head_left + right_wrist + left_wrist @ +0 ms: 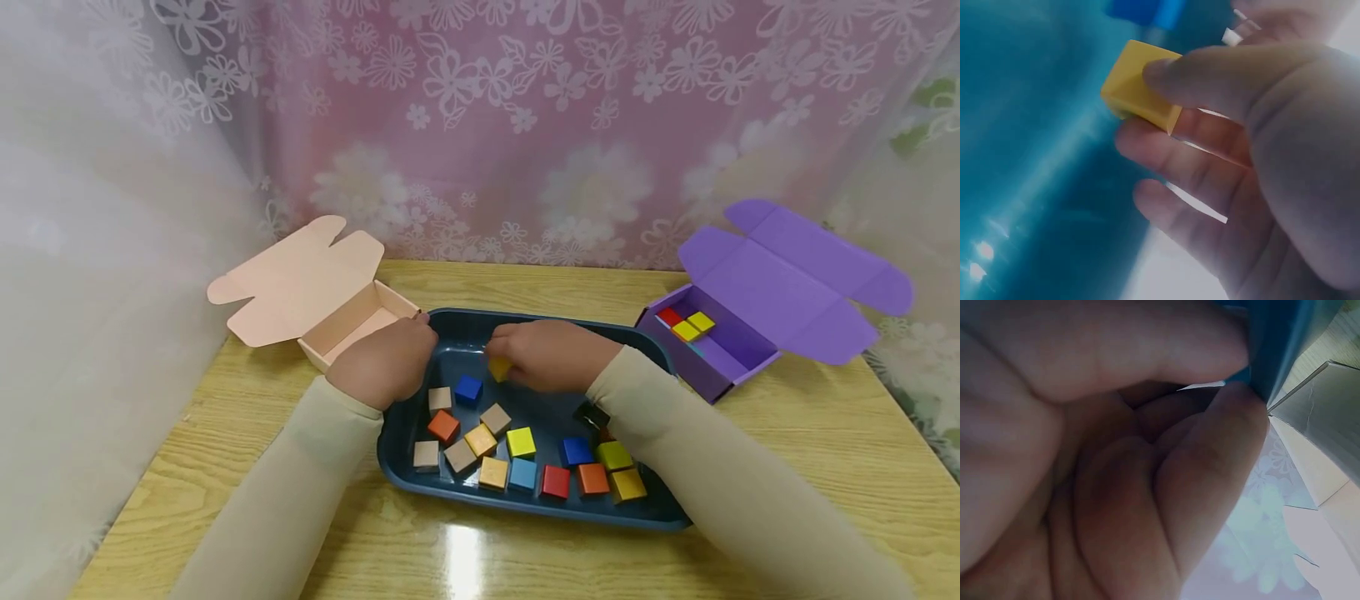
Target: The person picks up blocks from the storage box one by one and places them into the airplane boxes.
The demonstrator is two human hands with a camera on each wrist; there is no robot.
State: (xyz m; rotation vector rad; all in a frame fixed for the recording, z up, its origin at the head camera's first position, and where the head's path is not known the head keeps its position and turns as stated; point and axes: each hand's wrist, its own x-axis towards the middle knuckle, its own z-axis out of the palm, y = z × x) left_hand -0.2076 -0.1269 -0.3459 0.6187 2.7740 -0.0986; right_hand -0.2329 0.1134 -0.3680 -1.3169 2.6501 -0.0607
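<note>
My right hand (551,354) pinches a yellow cube (1135,87) between thumb and fingers, over the far part of the dark blue tray (540,508). In the head view only a corner of that cube shows below the fingers. My left hand (390,358) grips the tray's left rim; the left wrist view has the thumb and a curled finger at the blue edge (1266,350). Several cubes lie in the tray, among them a blue cube (468,389), a bright yellow cube (521,442), a light blue cube (522,474) and a red cube (556,482).
An open peach box (330,329) stands behind my left hand, its lid folded back. At the right an open purple box (686,367) holds a red cube (669,317) and yellow cubes (701,322). My right sleeve (675,425) covers part of the tray. A flowered curtain (480,167) hangs behind.
</note>
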